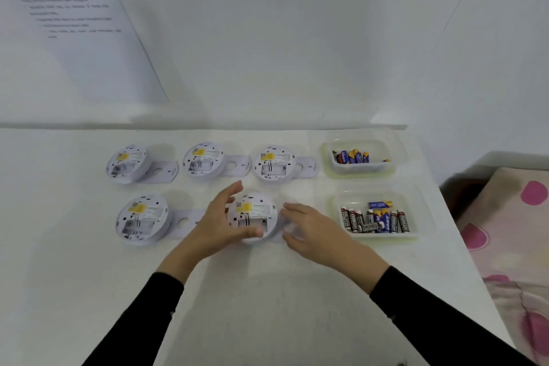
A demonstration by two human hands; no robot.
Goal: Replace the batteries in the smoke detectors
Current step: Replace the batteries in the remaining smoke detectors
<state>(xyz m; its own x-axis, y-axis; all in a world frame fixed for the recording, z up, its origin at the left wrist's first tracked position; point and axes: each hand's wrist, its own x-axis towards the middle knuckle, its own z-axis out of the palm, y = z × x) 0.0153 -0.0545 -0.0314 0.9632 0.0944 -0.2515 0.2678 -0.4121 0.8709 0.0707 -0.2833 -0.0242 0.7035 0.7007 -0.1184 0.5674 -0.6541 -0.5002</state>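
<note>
the print on the paper sheet at the far left is too blurred to read. the left hand covers the left edge of the near middle smoke detector. the right hand, smeared at its fingertips, hides most of what lies just right of it. whether either hand touches the detector cannot be told. the yellow labels are too small to read. the patterned cloth is cut off by the right edge, and both black sleeves by the near edge.

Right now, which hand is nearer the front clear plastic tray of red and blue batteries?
Right. The right hand is just left of that tray; the left hand is farther left, beyond the round white smoke detector.
</note>
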